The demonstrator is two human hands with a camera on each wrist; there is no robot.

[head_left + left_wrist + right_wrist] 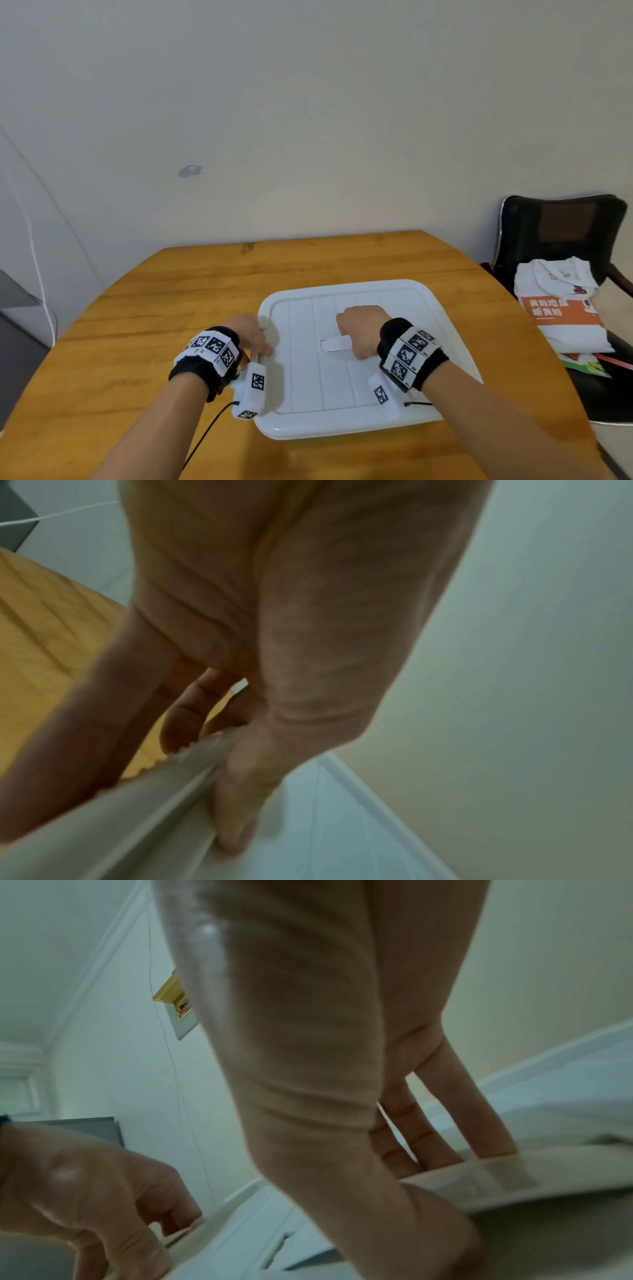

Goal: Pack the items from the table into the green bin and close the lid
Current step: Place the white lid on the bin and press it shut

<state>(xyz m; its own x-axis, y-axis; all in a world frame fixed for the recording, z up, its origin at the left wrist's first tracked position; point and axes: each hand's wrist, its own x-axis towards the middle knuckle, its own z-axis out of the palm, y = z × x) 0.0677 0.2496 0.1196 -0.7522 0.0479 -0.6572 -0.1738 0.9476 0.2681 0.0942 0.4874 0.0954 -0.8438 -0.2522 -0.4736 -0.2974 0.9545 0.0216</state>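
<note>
The white lid [363,356] lies flat over the bin in the middle of the wooden desk [171,291]; the bin itself is hidden beneath it. The left hand [251,337] pinches the lid's left rim, thumb on top and fingers curled underneath. The right hand [361,330] grips the handle [337,343] at the lid's centre. Right of the lid, beyond the desk, a black chair [561,229] carries bags [561,308].

Dim, perhaps motion-blurred wrist views; wide-angle warping.

Smooth white plastic lid [376,301] — grained, glossy wooden table [205,274].
</note>
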